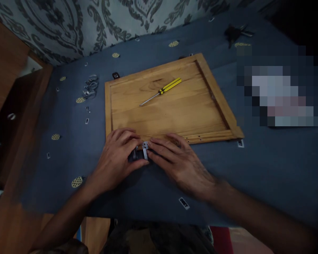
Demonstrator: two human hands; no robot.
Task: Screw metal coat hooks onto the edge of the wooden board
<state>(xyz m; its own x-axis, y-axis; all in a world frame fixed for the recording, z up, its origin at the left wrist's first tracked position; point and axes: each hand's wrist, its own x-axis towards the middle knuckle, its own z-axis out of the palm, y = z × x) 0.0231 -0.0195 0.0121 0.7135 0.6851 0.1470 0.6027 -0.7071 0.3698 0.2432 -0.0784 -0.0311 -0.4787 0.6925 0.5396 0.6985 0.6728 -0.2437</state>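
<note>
A framed wooden panel (pixel 159 109) lies flat on the cloth-covered table. At its near edge, left of the middle, sits a small metal bracket (pixel 145 150) with holes in its plate and a strip pointing toward me. My left hand (pixel 119 153) curls around the bracket from the left, thumb and fingers closed on it. From the right, the fingertips of my right hand (pixel 177 160) press against the same piece. Some of the bracket is hidden by my fingers. On the panel rests a screwdriver (pixel 161 91) with a yellow and black handle, its tip toward the left.
Left of the panel lie several shiny metal fittings (pixel 90 85) and a few small screws (pixel 87 109). A dark object (pixel 235 34) is at the back right. The right side holds a blurred-out item (pixel 283 95). Small holes (pixel 200 137) mark the panel's near rail.
</note>
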